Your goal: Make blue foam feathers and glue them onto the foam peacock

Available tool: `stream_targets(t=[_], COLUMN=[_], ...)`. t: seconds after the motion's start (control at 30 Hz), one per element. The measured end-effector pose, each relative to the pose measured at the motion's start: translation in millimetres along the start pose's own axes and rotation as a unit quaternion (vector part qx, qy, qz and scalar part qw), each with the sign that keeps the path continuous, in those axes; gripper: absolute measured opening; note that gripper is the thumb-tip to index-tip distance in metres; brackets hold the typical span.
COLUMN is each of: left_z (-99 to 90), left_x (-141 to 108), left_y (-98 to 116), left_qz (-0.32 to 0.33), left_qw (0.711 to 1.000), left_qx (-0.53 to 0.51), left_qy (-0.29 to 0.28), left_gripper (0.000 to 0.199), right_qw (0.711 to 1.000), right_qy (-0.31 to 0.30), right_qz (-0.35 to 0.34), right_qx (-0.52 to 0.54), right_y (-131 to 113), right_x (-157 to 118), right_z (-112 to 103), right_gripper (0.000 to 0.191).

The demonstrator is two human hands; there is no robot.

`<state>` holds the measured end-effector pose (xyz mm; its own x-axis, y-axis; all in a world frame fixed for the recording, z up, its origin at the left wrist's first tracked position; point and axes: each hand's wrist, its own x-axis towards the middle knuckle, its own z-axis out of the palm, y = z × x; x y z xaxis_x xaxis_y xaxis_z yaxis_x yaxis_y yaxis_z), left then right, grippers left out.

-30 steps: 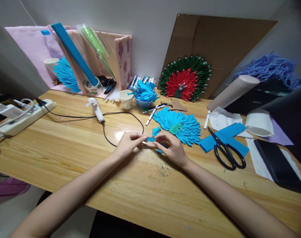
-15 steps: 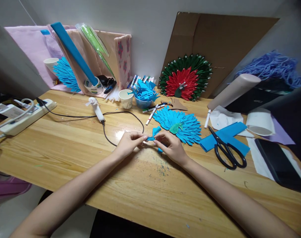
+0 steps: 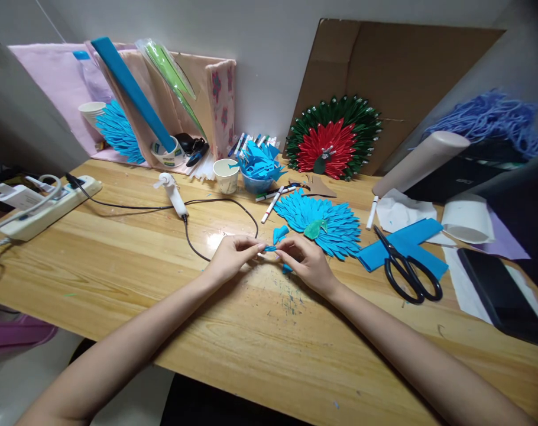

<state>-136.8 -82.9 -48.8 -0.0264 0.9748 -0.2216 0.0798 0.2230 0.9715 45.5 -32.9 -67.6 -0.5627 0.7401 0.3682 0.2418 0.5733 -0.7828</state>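
Note:
Between my two hands is a small folded strip of blue paper [image 3: 270,249]. My left hand [image 3: 234,255] pinches its left end with thumb and fingertips; my right hand [image 3: 305,261] pinches the right end. Loose blue paper pieces [image 3: 280,234] lie just behind the strip, and another sits partly hidden under my right hand. Beyond that hand rests a fan of layered blue petals [image 3: 335,228] with a green bird-shaped piece [image 3: 316,229] at its middle. To the right, black-handled scissors [image 3: 406,269] lie open over folded blue paper strips [image 3: 402,245].
A glue gun [image 3: 175,198] stands at left, its cord looping toward my left hand. Behind are a paper cup [image 3: 227,177], a bowl of blue pieces [image 3: 256,182], markers [image 3: 272,205] and a red-and-green fan [image 3: 333,139]. A phone [image 3: 502,293] lies right, a power strip [image 3: 51,207] left.
Both hands keep their pinch on the blue strip in nearly the same place. The view has shifted very slightly; nothing else has visibly moved.

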Motion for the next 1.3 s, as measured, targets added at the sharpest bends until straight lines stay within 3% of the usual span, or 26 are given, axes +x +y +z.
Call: stream_targets(t=[0.87, 1.03, 1.3], left_z=[2.0, 2.4, -1.7], left_x=[-1.8, -0.8, 1.8], left_y=[0.2, -0.2, 1.1], left_qz=[0.03, 0.038, 0.035], left_qw=[0.999, 0.998, 0.997], left_qx=[0.021, 0.026, 0.012], left_qy=[0.019, 0.041, 0.068], left_gripper=[0.024, 0.025, 0.027], right_qw=[0.987, 0.987, 0.993], right_qy=[-0.004, 0.027, 0.055], right_qz=[-0.084, -0.096, -0.059], right_qx=[-0.138, -0.128, -0.083], right_y=[-2.9, -3.3, -3.6], right_x=[-1.0, -1.3, -2.2], right_z=[0.6, 0.3, -1.2], right_gripper=[0.003, 0.003, 0.004])
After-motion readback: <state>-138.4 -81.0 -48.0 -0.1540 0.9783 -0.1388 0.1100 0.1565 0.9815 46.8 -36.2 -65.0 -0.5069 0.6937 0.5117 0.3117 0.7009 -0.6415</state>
